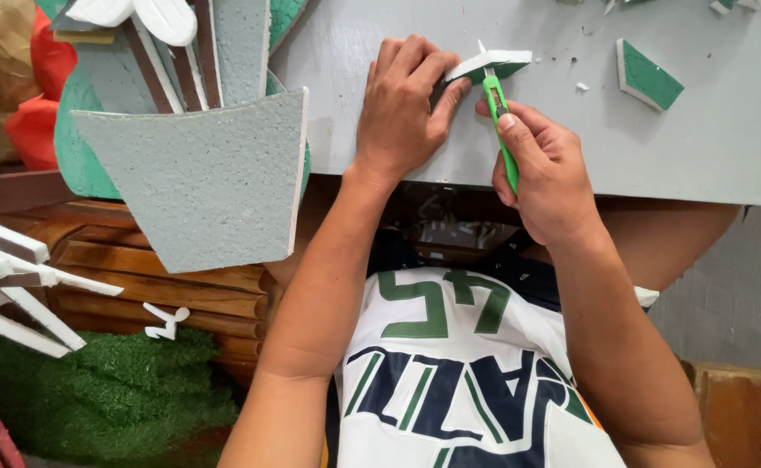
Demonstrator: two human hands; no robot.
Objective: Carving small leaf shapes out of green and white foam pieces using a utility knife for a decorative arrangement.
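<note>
My left hand (404, 108) presses down on a small white foam piece with a green face (500, 62) on the grey table (709, 147). My right hand (543, 169) grips a bright green utility knife (501, 130), with the index finger along its top. The blade tip meets the foam piece's near edge. Both hands sit close together near the table's front edge.
Another green-faced foam wedge (647, 76) lies to the right, with white crumbs around it. A large grey foam panel (211, 178) leans at the left over brown strips, white foam cutouts (16, 286), a wooden bench (164, 277) and green artificial turf (112, 390).
</note>
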